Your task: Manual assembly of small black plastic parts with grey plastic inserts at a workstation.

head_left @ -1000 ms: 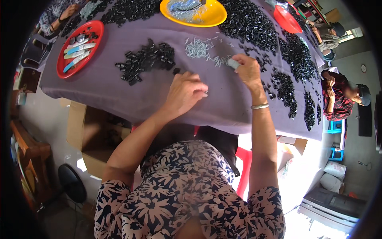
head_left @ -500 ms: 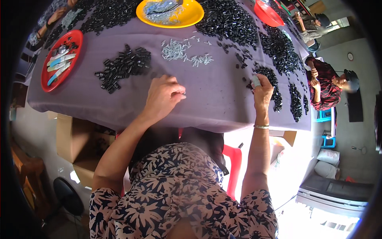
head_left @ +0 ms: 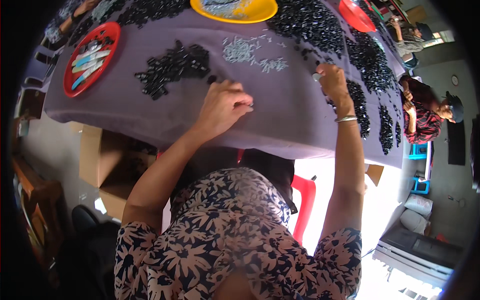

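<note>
Over the near part of the cloth, my left hand [head_left: 225, 107] is closed in a pinch; a small pale tip shows at its fingertips, and whatever it holds is hidden. A dark bit [head_left: 212, 79] lies by its knuckles. To the right, my right hand [head_left: 334, 84] has its fingers curled together beside a heap of small black parts [head_left: 357, 107]. Something whitish shows at its fingertips, too small to name. Ahead of my left hand lie a pile of black plastic pieces [head_left: 172, 67] and a scatter of thin, clear, short pieces [head_left: 240, 50].
A red tray [head_left: 66, 82] with blue-and-white handled tools sits at left on the purple cloth [head_left: 280, 115]. Farther off are a yellow dish [head_left: 235, 20], a red basin [head_left: 357, 17] and large black heaps [head_left: 305, 22]. Other people [head_left: 425, 107] sit around the table.
The view has shifted, so the table's things sit farther right and higher. My right hand has moved forward and left across the black heap's near end. My left hand keeps its pinch.
</note>
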### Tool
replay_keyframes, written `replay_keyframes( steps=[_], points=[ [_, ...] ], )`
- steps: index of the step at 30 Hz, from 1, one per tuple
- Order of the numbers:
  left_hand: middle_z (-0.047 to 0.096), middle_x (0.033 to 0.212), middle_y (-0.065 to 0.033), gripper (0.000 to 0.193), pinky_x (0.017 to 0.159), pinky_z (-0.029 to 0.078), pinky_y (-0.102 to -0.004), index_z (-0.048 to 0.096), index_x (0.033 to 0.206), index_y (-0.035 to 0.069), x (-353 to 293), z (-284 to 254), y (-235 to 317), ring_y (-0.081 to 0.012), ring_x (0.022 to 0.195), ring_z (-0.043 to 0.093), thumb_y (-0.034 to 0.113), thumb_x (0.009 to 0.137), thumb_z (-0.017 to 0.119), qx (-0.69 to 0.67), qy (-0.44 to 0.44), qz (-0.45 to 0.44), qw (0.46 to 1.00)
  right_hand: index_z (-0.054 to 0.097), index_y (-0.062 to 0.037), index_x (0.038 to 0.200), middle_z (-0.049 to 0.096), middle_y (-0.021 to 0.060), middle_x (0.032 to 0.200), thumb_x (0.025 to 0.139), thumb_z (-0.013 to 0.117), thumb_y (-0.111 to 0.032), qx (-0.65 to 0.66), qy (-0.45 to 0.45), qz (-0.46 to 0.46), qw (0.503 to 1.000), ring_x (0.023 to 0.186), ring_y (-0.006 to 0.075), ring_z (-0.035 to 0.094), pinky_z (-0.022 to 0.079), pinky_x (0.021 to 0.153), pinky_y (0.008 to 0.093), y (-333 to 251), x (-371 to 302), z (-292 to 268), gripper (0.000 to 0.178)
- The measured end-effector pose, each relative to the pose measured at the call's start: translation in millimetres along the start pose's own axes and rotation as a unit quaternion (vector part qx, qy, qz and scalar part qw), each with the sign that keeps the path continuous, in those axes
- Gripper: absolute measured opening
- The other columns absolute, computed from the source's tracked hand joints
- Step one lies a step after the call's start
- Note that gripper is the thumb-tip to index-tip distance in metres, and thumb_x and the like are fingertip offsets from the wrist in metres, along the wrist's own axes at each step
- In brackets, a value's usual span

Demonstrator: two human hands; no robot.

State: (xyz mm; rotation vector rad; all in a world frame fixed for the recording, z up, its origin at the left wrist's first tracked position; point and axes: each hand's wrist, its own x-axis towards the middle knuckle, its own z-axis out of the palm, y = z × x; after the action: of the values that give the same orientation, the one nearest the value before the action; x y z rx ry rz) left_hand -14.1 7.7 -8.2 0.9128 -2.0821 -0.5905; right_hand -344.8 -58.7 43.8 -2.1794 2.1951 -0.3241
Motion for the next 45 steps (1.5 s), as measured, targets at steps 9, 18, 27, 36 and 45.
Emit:
replay_keyframes(
  steps=[9,18,27,36,45],
  points=[
    [0.063,0.080,0.0018,0.009,0.081,0.039,-0.0358,0.072,0.080,0.012,-3,2,-2,-0.0189,0.082,0.057,0.015,0.073,0.076,-0.003,0.013,-0.009,1.000,0.068,-0.0051,0.090,0.069,0.0183,0.086,0.074,0.060,-0.008,-0.055,0.029,-0.036,0.997,0.082,0.0366,0.067,0.054,0.075,0.0406,-15,-12,4,0.018],
    [0.062,0.078,0.0026,0.011,0.078,0.039,-0.0344,0.071,0.081,0.010,0,1,-2,-0.0176,0.079,0.056,0.014,0.074,0.077,0.002,0.019,0.023,1.000,0.067,-0.0046,0.085,0.066,0.0186,0.075,0.072,0.058,-0.006,-0.016,0.117,-0.091,0.989,0.067,0.0389,0.065,0.053,0.062,0.0419,-44,-39,12,0.016],
    [0.063,0.080,0.0015,0.009,0.081,0.039,-0.0360,0.072,0.080,0.011,1,4,-1,-0.0189,0.082,0.056,0.015,0.073,0.076,-0.014,0.009,0.007,1.000,0.069,0.0010,0.084,0.068,0.0243,0.081,0.069,0.058,-0.007,-0.140,-0.099,-0.123,0.978,0.076,0.0388,0.069,0.056,0.071,0.0428,-43,-1,5,0.020],
    [0.062,0.080,0.0021,0.012,0.079,0.039,-0.0350,0.072,0.083,0.011,-2,1,-1,-0.0189,0.081,0.055,0.016,0.073,0.077,0.007,0.007,0.002,1.000,0.068,-0.0038,0.092,0.064,-0.0031,0.083,0.085,0.072,-0.001,0.535,-0.019,-0.069,0.842,0.074,0.0033,0.056,0.046,0.066,0.0193,-127,-104,25,0.009],
    [0.059,0.078,0.0000,0.011,0.081,0.039,-0.0371,0.071,0.078,0.010,-1,4,0,-0.0203,0.084,0.055,0.018,0.072,0.075,0.012,0.007,-0.006,1.000,0.066,-0.0021,0.092,0.065,-0.0015,0.087,0.083,0.071,0.005,0.504,-0.005,-0.099,0.858,0.080,0.0059,0.061,0.050,0.071,0.0212,-141,-104,41,0.013]
  ],
)
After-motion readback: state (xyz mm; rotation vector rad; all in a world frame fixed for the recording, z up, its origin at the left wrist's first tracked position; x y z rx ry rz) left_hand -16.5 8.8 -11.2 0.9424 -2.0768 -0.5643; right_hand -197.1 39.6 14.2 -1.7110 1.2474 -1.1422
